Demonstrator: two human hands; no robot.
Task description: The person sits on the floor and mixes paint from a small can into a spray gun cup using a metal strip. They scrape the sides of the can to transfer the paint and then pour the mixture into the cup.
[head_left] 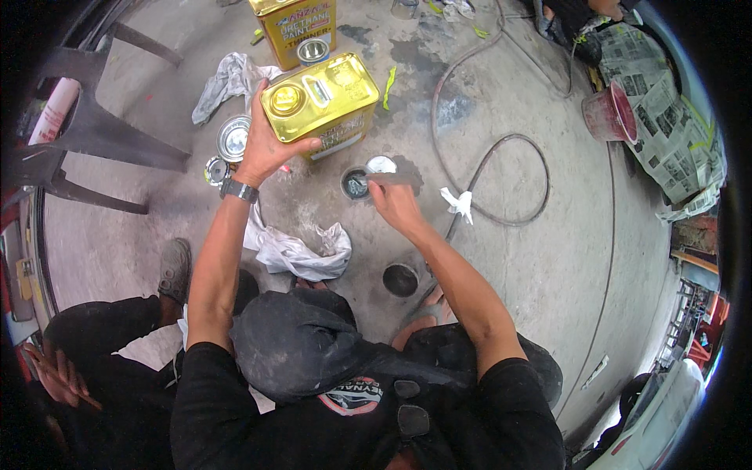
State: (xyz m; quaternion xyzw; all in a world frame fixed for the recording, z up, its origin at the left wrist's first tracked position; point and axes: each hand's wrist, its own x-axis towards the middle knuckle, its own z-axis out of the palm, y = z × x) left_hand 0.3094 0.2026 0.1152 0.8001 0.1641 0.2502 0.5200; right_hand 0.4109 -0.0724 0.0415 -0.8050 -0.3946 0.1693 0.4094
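My left hand [265, 145] wraps round the near left corner of a gold rectangular thinner tin [337, 90], thumb along its front edge. Whether the tin rests on the floor or is lifted, I cannot tell. To the right of it, my right hand [397, 205] is closed on what looks like a flat greyish stick [395, 180], partly hidden by the fingers. Those fingers are beside a small round can [355, 183] with dark contents. A white round lid or cup [381, 164] is just behind the stick.
Another gold tin [294, 31] stands behind. Open paint cans [233, 139] and a white rag [301, 249] lie left. A dark cup [400, 280] is near my feet. A hose [501, 219] coils right, by a red bucket [609, 113]. Another person sits left near a chair [102, 117].
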